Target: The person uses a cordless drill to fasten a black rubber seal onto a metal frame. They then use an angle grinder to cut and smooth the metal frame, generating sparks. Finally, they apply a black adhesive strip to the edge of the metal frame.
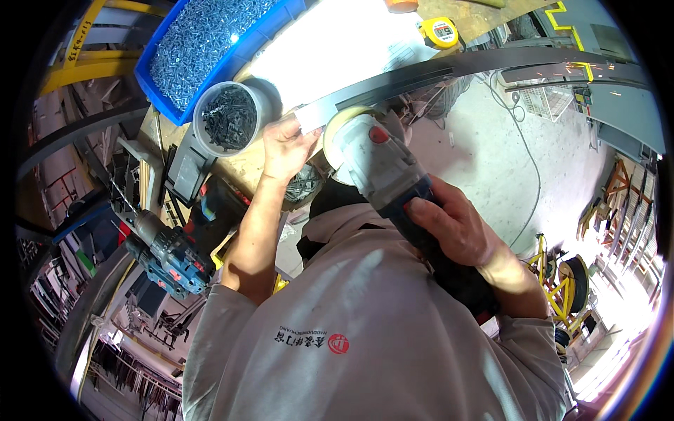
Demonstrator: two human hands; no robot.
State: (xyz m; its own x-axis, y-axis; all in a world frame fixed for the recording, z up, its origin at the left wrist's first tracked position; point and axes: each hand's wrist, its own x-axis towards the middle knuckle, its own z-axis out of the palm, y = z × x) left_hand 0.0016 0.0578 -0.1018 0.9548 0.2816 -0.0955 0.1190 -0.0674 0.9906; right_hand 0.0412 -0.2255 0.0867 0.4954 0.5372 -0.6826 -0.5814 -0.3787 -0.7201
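My right hand is wrapped round the dark body of an angle grinder, thumb near its red switch. The grinder's pale disc is against or very close to the near edge of a long grey metal bar; exact contact is hard to make out. My left hand is closed on the bar's left end, thumb and fingers just left of the disc. Right beside that hand stands a round plastic tub of dark screws. Orange sparks show at the far upper right.
A blue bin full of silver screws stands at the upper left, beside white paper and a yellow tape measure on the bench. Cordless drills are to my left. A cable trails over the floor.
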